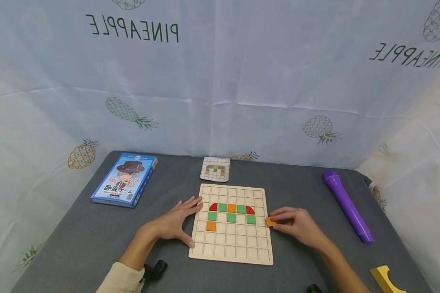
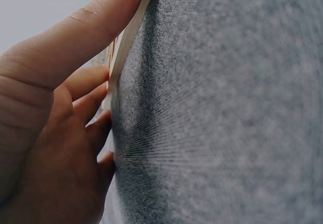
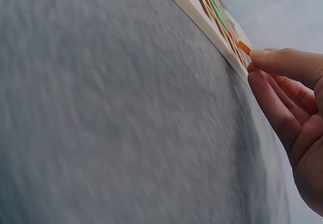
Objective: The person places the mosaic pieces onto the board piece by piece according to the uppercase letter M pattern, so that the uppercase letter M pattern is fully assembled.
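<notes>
A light wooden grid board lies on the dark table, with red, green and orange tiles in its upper and middle cells. Along its left edge rests my left hand, fingers spread, with thumb and fingertips against the rim. My right hand pinches an orange square tile between thumb and fingers at the board's right edge. In the right wrist view this tile shows edge-on, overlapping the board. A small pattern card with a similar colored arrangement lies behind the board.
A blue game box lies at the back left of the table. To the right are a purple stick-shaped object and a yellow notched block. A white pineapple-print cloth hangs behind.
</notes>
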{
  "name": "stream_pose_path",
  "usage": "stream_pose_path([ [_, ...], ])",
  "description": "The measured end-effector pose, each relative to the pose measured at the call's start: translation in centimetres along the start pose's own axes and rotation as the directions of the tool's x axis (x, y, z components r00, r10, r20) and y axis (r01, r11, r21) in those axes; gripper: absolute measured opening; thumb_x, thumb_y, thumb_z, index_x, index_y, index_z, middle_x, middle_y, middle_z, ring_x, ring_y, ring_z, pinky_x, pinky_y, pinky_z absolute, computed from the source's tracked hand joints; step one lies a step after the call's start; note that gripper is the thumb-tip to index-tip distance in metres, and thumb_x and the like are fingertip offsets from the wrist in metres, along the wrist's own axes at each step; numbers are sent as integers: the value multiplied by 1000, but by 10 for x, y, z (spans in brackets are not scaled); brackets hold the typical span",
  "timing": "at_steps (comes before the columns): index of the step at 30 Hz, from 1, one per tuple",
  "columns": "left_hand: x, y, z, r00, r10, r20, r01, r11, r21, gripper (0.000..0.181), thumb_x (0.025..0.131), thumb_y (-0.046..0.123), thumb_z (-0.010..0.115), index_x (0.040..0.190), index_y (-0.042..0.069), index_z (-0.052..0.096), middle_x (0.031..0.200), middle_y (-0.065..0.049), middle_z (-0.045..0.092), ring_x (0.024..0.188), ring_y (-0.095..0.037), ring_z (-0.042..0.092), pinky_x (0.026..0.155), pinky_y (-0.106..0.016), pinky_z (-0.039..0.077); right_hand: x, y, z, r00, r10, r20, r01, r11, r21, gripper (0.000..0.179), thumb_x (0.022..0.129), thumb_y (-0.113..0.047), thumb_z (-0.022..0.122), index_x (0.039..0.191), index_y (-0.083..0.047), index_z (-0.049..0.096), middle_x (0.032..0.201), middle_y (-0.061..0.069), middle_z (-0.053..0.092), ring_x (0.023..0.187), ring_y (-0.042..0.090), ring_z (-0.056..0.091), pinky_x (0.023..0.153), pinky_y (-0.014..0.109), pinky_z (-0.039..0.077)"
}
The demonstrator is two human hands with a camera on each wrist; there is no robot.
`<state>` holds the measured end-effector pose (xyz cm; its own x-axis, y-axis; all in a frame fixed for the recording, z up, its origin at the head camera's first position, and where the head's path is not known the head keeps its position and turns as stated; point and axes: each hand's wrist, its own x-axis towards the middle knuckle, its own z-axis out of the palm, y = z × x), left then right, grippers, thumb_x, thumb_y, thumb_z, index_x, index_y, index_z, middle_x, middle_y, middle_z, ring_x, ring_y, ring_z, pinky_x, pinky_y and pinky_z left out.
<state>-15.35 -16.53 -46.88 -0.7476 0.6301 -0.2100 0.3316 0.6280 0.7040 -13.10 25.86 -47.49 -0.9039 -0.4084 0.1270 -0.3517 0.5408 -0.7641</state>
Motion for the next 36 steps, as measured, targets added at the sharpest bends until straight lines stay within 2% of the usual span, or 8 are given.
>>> stream_pose_path([
  [11, 0, -1, 0, 1000, 14, 5, -14, 1000, -6, 116, 70, 36, 93, 161, 4, 28, 174, -13, 13, 161, -42, 6, 126, -69, 2, 6, -12, 23, 999, 22, 24, -22, 1000, 13, 19, 85, -27, 84, 101, -16, 83, 110, 5, 77, 100, -3, 66, 67, 19, 56],
  [22, 0, 0, 0, 1000, 20, 6, -20, 1000, -8, 117, 70, 37, 93, 161, 4, 28, 174, -13, 12, 161, -42, 6, 126, -70, 1, 8, -16, 33, 1000, -10, 29, 9, 999, 47, 20, 84, -28, 85, 100, -17, 83, 107, 5, 78, 98, -2, 68, 69, 21, 59],
  [36, 0, -1, 0, 1000, 7, 1, -7, 1000, -2, 118, 70, 38, 93, 161, 5, 27, 174, -12, 13, 161, -41, 5, 126, -69, 1, 13, -20, 41, 997, -18, 80, 17, 1000, 13, 18, 85, -24, 84, 101, -15, 83, 106, 2, 78, 86, 0, 67, 65, 20, 56],
])
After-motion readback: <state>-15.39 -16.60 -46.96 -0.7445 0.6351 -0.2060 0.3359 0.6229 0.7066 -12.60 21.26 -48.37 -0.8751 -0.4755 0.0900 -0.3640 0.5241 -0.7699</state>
